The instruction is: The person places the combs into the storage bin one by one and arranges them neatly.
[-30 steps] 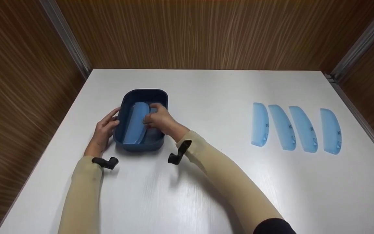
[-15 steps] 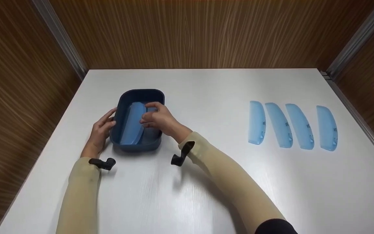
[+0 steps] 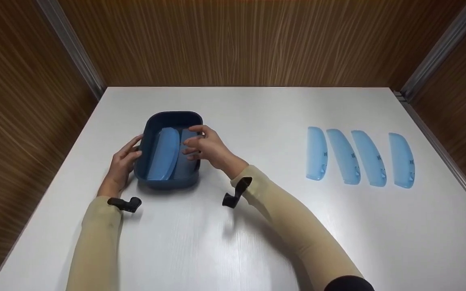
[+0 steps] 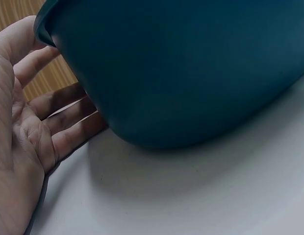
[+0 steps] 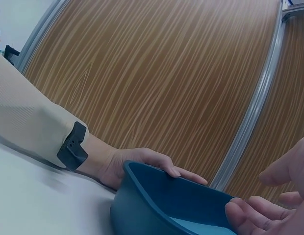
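Note:
A dark blue bin (image 3: 166, 184) stands on the white table at left. In it lies a light blue, half-moon-shaped, comb-like piece (image 3: 163, 155), though no teeth can be made out. My left hand (image 3: 121, 167) rests against the bin's left side; in the left wrist view its fingers (image 4: 73, 132) lie fairly straight along the outer wall. Over the right part of the bin is my right hand (image 3: 212, 149), fingers spread and loosely bent, nothing between them. It partly covers a flat blue area (image 3: 184, 165) beside the piece; whether that is another piece cannot be told.
Several similar translucent blue pieces (image 3: 317, 153) with small dark marks lie in a row on the right of the table (image 3: 253, 109). Wood-grain panels (image 3: 233, 44) enclose the back and sides.
My right hand has let go of the blue piece and drawn back to the right, its fingers spreading. The piece stays in the bin. My left hand keeps its place at the bin's side.

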Motion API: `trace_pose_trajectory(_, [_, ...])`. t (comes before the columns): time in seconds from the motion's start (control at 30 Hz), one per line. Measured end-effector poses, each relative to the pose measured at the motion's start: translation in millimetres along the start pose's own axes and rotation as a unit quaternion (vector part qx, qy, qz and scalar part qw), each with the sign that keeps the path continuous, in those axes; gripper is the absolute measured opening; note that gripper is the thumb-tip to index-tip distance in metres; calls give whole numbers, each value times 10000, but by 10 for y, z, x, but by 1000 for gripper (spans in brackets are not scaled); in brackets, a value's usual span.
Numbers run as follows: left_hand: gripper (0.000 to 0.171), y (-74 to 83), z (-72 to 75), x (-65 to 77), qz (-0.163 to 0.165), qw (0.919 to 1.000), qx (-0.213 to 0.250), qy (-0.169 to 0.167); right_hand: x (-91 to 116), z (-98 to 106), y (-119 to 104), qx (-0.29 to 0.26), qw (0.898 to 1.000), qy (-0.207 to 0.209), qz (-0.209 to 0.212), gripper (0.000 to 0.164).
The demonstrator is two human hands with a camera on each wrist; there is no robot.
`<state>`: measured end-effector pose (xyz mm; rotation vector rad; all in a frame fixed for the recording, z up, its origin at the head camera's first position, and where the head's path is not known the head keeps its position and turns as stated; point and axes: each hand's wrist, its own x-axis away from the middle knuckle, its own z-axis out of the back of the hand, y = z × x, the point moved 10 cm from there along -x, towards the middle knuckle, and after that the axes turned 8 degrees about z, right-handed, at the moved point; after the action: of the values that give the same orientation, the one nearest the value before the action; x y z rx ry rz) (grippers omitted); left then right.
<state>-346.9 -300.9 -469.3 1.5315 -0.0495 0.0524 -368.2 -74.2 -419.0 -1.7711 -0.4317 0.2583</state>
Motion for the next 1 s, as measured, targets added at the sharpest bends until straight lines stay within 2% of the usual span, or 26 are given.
trace_pose_trajectory(0.2, [50, -21, -29, -38, 113, 9999, 19, 44, 47, 127, -20, 46, 10000, 13, 19, 49])
trace_pose_trajectory(0.4, [49, -26, -46, -52, 68, 10000, -54, 43, 84, 234, -5, 145, 9998, 90, 59, 50])
trace_pose_trajectory(0.63, [51, 95, -134, 40, 97, 9999, -90, -85, 150, 365, 7, 246, 9997, 92, -27, 54])
trace_pose_trajectory(0.77, [50, 8, -66, -40, 93, 9999, -93, -29, 176, 468, 8, 282, 9994, 157, -86, 53])
trace_pose_trajectory(1.0, [51, -9, -25, -68, 38, 9999, -95, 1, 198, 618, 21, 281, 9990, 325, -107, 48])
